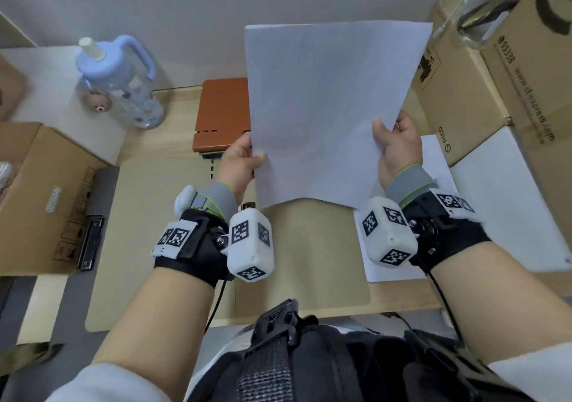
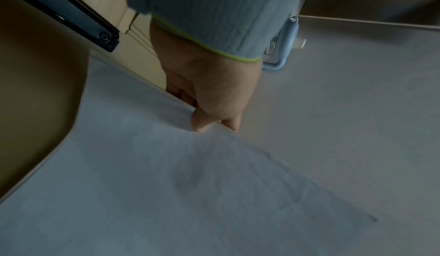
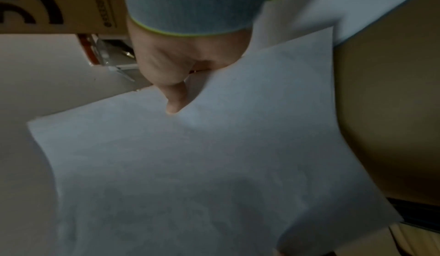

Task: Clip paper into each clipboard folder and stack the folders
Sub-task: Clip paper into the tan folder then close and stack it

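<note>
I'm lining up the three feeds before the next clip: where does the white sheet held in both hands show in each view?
Head: the white sheet fills upper centre, left hand and right hand pinching its side edges.
Left wrist: the sheet spreads across the lower left, below the left hand.
Right wrist: the sheet covers the lower centre, under the thumb.
Shared landmark: the sheet itself.

We read "PICO" on the near lower corner of the smaller cardboard box (image 1: 458, 92). On the larger cardboard box (image 1: 532, 70) just right of it we read "95338" and a web address beginning "www" whose remaining letters blur. Square black-and-white coded markers (image 1: 240, 231) cover the white wrist units, left of the smaller cardboard box; they carry no letters.
</note>
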